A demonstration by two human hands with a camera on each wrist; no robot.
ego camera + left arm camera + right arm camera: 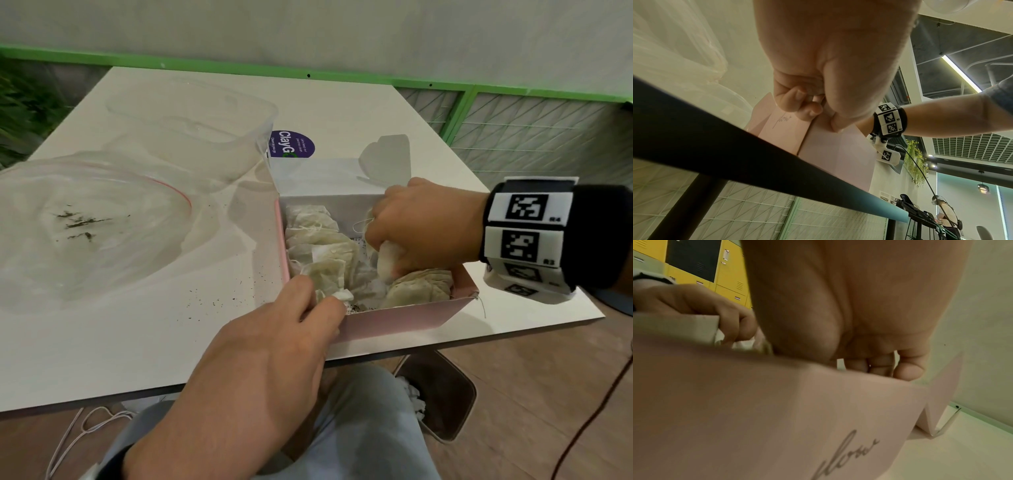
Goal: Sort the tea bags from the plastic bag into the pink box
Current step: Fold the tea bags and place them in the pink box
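Observation:
The pink box point(394, 322) stands open near the table's front right edge, with several pale tea bags point(322, 246) lying inside. My left hand point(325, 298) grips the box's near left corner, fingers curled over the wall beside a white tea bag tag. The left wrist view shows that left hand point(813, 112) pinching the pink box point(828, 154) from outside. My right hand point(383, 253) reaches in from the right and holds a whitish tea bag point(387, 269) just above the others. The clear zip plastic bag point(85, 222) lies flat at the left, holding only dark tea crumbs.
A clear plastic container point(205, 137) stands behind the bag, next to a purple sticker point(291, 145). The box's lid flap point(387, 161) stands up at the back. Tea crumbs dot the white table point(154, 342). A bin point(442, 390) sits on the floor under the table's edge.

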